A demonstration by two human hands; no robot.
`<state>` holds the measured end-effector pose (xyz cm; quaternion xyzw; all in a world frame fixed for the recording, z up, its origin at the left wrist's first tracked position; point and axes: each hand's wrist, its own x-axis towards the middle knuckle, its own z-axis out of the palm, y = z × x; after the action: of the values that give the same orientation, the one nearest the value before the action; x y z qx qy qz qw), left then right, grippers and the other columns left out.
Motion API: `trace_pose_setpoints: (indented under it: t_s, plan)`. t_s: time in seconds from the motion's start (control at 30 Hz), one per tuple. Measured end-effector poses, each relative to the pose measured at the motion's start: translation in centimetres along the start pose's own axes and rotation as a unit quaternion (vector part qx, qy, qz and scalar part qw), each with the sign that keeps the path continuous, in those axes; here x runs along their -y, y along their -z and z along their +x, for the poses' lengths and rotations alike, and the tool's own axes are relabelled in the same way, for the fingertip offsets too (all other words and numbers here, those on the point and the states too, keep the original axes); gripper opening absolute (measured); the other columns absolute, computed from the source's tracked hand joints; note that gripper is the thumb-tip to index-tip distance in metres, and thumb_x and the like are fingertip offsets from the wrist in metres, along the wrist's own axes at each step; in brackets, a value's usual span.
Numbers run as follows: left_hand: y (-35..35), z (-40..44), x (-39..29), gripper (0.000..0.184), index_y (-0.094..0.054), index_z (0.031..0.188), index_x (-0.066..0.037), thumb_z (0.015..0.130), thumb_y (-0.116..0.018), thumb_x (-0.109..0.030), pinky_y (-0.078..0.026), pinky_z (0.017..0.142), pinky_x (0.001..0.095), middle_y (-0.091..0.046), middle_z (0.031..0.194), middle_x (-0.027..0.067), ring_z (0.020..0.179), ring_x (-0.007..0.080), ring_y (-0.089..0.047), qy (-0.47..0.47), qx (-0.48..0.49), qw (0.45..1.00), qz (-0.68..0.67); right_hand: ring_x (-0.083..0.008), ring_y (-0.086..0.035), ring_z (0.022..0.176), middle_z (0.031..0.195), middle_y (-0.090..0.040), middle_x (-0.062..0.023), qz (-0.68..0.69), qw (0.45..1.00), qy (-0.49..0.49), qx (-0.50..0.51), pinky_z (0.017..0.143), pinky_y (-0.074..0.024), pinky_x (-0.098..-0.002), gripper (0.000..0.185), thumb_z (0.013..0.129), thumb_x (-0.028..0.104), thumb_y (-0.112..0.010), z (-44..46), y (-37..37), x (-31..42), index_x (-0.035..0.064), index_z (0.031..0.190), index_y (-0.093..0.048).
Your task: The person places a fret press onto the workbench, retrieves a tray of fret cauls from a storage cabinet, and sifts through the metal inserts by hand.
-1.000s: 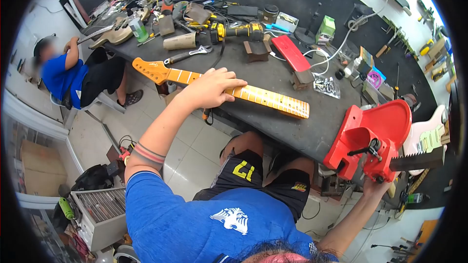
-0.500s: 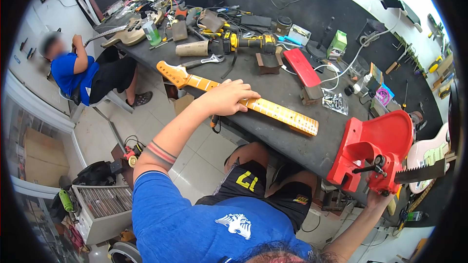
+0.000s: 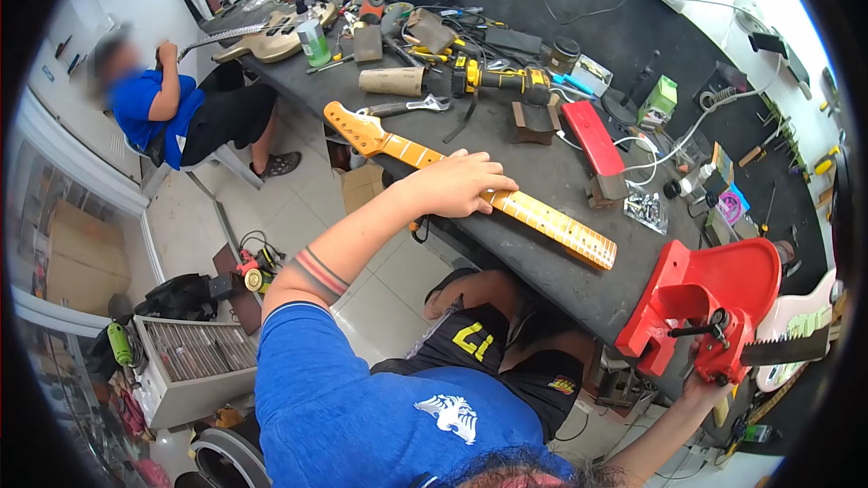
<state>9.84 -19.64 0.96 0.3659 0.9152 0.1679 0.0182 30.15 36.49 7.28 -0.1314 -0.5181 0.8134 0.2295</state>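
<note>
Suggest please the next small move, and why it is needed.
Perhaps slide the guitar neck slightly inward with the left hand: the neck lies close to the near edge of the bench, the left hand is on it, and the right hand is at the red vise.

A blue shirt (image 3: 362, 416) bore a white winged emblem (image 3: 449, 417), black shorts (image 3: 529, 375) a yellow 17 (image 3: 470, 341), the left forearm (image 3: 375, 237) dark-and-red bands (image 3: 323, 274).

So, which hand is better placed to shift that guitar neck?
Likely the left hand: it lies over the guitar neck, while the right hand is apart from it, at the red vise.
</note>
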Motion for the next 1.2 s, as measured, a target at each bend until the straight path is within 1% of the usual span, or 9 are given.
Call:
trace_pose_setpoints:
  t_s: [0.1,0.3,0.4,0.5,0.8,0.9,1.0,1.1,1.2]
  plan:
    - [0.2,-0.3,0.1,0.059,-0.066,0.153,-0.020,0.096,-0.082,-0.027,-0.046,0.110,0.0445,-0.070,0.124,0.0013,0.126,0.0235,-0.061,0.012,0.014,1.000,-0.009,-0.0341,-0.078,0.099,0.132,-0.073,-0.0236,0.019,1.000,-0.003,0.002,0.073,-0.0685,-0.0435,0.077,0.111,0.064,-0.050,1.0,1.8,-0.6,0.0017,0.157,-0.053]
    - [0.0,-0.4,1.0,0.059,-0.066,0.153,-0.020,0.096,-0.082,-0.028,-0.046,0.110,0.0446,-0.070,0.124,0.0010,0.127,0.0238,-0.060,0.012,0.012,1.000,-0.011,-0.0358,-0.077,0.103,0.133,-0.073,-0.0214,0.018,0.997,0.025,-0.065,0.078,-0.0668,-0.0470,0.076,0.111,0.064,-0.048,0.6,-2.4,-1.2,0.0031,0.156,-0.055]
    - [0.2,-0.2,1.1,0.059,-0.066,0.153,-0.021,0.097,-0.082,-0.029,-0.045,0.110,0.0449,-0.069,0.126,0.0010,0.128,0.0238,-0.060,0.022,0.019,0.999,-0.015,-0.0346,-0.077,0.104,0.132,-0.074,-0.0202,0.002,0.999,0.021,-0.038,0.078,-0.0666,-0.0452,0.076,0.111,0.064,-0.047,0.6,-1.7,-1.1,0.0035,0.156,-0.055]
    - [-0.2,0.3,2.0,0.059,-0.066,0.154,-0.023,0.097,-0.081,-0.029,-0.045,0.110,0.0460,-0.068,0.128,0.0008,0.129,0.0236,-0.059,0.023,0.006,1.000,0.000,-0.0339,-0.078,0.105,0.131,-0.075,-0.0195,-0.021,0.997,0.030,-0.074,0.077,-0.0664,-0.0443,0.073,0.112,0.063,-0.047,-0.4,-3.7,-0.7,0.0047,0.156,-0.056]
    - [0.0,0.6,2.5,0.058,-0.064,0.155,-0.025,0.100,-0.079,-0.030,-0.043,0.109,0.0468,-0.067,0.130,0.0015,0.131,0.0232,-0.058,0.029,-0.006,0.999,0.029,-0.0355,-0.078,0.102,0.134,-0.073,-0.0191,-0.008,0.999,-0.002,-0.044,0.080,-0.0676,-0.0464,0.073,0.114,0.062,-0.047,-1.2,-3.3,-0.2,0.0051,0.159,-0.052]
    - [-0.6,0.3,2.4,0.058,-0.064,0.155,-0.025,0.099,-0.080,-0.031,-0.043,0.109,0.0466,-0.066,0.130,0.0024,0.130,0.0244,-0.058,0.025,-0.035,0.998,0.050,-0.0332,-0.078,0.106,0.130,-0.074,-0.0204,-0.012,0.997,-0.021,0.076,0.078,-0.0662,-0.0419,0.072,0.113,0.061,-0.049,-1.4,-2.7,0.1,0.0021,0.153,-0.056]
    - [-1.0,0.0,2.3,0.064,-0.062,0.157,-0.023,0.097,-0.082,-0.032,-0.043,0.110,0.0473,-0.065,0.128,0.0037,0.128,0.0260,-0.059,0.026,-0.052,0.996,0.062,-0.0339,-0.077,0.104,0.130,-0.074,-0.0198,-0.010,0.997,-0.024,0.072,0.076,-0.0663,-0.0422,0.073,0.112,0.064,-0.050,-1.7,-3.0,-0.2,0.0045,0.154,-0.057]
    - [-0.9,-0.5,1.8,0.070,-0.058,0.160,-0.019,0.096,-0.083,-0.032,-0.042,0.116,0.0495,-0.065,0.133,0.0063,0.132,0.0280,-0.058,0.040,-0.066,0.996,0.043,-0.0339,-0.076,0.101,0.131,-0.073,-0.0205,0.018,0.999,-0.006,-0.033,0.078,-0.0689,-0.0456,0.075,0.111,0.067,-0.052,-3.3,-4.7,-0.9,0.0077,0.156,-0.055]
    - [-2.5,-0.8,2.5,0.074,-0.056,0.161,-0.016,0.094,-0.084,-0.030,-0.038,0.122,0.0514,-0.063,0.140,0.0095,0.138,0.0300,-0.056,0.007,-0.124,0.992,0.026,-0.0379,-0.074,0.114,0.146,-0.067,-0.0230,0.069,0.996,-0.027,0.050,0.086,-0.0691,-0.0492,0.079,0.112,0.069,-0.049,-3.5,-3.0,-1.9,0.0094,0.163,-0.048]
